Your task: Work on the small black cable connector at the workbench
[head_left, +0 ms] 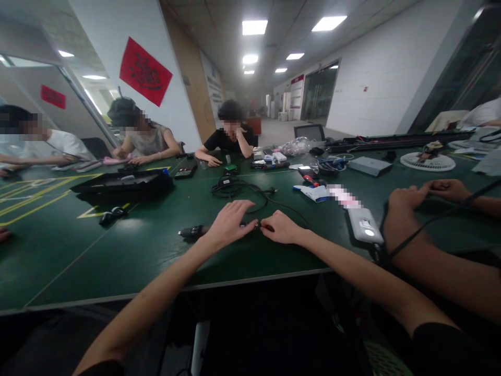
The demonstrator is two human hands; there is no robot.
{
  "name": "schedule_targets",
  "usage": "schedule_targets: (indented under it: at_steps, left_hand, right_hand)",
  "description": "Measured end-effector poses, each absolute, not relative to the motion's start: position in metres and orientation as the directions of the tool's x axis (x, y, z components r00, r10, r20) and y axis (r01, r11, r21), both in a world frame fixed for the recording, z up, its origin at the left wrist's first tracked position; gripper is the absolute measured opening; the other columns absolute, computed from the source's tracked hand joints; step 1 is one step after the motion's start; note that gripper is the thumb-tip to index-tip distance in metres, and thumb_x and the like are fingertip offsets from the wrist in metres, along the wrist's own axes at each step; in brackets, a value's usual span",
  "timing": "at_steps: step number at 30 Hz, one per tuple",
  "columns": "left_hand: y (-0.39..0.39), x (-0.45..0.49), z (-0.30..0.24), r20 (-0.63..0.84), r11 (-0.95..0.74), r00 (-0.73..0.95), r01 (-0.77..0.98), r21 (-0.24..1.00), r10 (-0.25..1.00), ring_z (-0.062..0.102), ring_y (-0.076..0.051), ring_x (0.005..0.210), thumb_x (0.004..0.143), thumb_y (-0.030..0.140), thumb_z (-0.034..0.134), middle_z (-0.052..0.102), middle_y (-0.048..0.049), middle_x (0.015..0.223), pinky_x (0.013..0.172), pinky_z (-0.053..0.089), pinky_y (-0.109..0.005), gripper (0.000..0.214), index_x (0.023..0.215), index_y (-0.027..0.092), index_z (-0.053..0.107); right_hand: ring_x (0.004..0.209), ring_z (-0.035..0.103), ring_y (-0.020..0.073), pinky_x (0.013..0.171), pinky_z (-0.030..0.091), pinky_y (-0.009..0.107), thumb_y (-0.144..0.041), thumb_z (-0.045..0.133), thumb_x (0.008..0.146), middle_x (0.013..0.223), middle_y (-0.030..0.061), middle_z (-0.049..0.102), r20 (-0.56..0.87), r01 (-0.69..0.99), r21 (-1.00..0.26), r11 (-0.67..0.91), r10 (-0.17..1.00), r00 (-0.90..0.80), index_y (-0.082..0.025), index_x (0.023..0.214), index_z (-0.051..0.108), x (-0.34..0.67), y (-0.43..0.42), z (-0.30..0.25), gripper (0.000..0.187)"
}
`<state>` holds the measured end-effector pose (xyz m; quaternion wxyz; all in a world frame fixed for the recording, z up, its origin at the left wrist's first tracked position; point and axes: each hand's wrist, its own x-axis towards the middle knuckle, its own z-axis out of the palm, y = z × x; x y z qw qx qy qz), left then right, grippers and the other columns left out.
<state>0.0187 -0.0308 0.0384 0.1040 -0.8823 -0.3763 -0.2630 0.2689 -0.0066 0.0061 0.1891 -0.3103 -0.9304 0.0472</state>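
Observation:
A power drill (pixel 192 231) with a dark chuck lies on the green table, its chuck to the left. My left hand (pixel 229 223) is over the drill's body, with the thumb along its rear end and the fingers reaching past it. The palm hides much of the drill. My right hand (pixel 281 227) is closed in a pinch at the drill's rear end, where a small dark piece shows at the fingertips; its kind is unclear. Just beyond both hands lies a coiled black cable (pixel 250 189) with a plug (pixel 271 191).
A black tray (pixel 123 187) and a small black object (pixel 112 215) lie left on the table (pixel 148 256). To the right are a white device (pixel 365 225), a packet (pixel 313 192) and a neighbour's arm (pixel 415 235). Several people sit around; tools and a white disc (pixel 427 161) stand farther back.

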Motion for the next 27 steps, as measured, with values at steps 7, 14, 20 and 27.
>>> schedule_targets:
  at_steps: [7,14,20,27]
  left_hand:
    - [-0.009,0.008,0.013,0.223,-0.863,0.868,0.480,-0.155,0.443,0.068,-0.021,0.096,0.107,0.041,0.050,0.071,-0.0073,0.107,0.088,0.052,-0.034,0.027,0.121,0.021,0.062]
    - [0.004,-0.001,0.009,0.277,-0.898,0.897,0.401,-0.181,0.345,0.068,-0.019,0.091,0.109,0.040,0.043,0.072,-0.0077,0.102,0.084,0.051,-0.032,0.031,0.125,0.020,0.061]
    - [-0.008,0.007,0.004,0.323,-0.822,0.833,0.527,-0.216,0.449,0.067,-0.020,0.092,0.109,0.039,0.046,0.071,-0.0074,0.106,0.084,0.049,-0.034,0.026,0.116,0.020,0.063]
    - [-0.012,0.011,-0.001,0.354,-0.786,0.785,0.591,-0.179,0.509,0.067,-0.020,0.093,0.109,0.039,0.046,0.070,-0.0062,0.101,0.084,0.048,-0.035,0.025,0.109,0.020,0.063]
  right_hand:
    - [0.075,0.058,0.0172,0.081,0.030,0.031,-0.029,0.053,0.106,0.084,0.0043,0.072,0.267,0.558,-0.154,0.815,0.578,-0.771,-0.018,0.087,0.065,0.270,-0.006,0.011,0.024]
    - [0.070,0.054,0.0154,0.080,0.028,0.031,-0.028,0.053,0.104,0.080,0.0029,0.070,0.239,0.542,-0.138,0.829,0.559,-0.794,-0.018,0.079,0.061,0.270,-0.008,0.012,0.028]
    - [0.075,0.058,0.0166,0.080,0.029,0.031,-0.029,0.052,0.106,0.083,0.0035,0.072,0.251,0.555,-0.164,0.816,0.578,-0.776,-0.018,0.081,0.061,0.268,-0.007,0.008,0.028]
    - [0.071,0.058,0.0154,0.078,0.031,0.029,-0.027,0.055,0.104,0.077,0.0024,0.069,0.277,0.546,-0.178,0.818,0.574,-0.770,-0.018,0.078,0.060,0.267,-0.006,0.007,0.028]
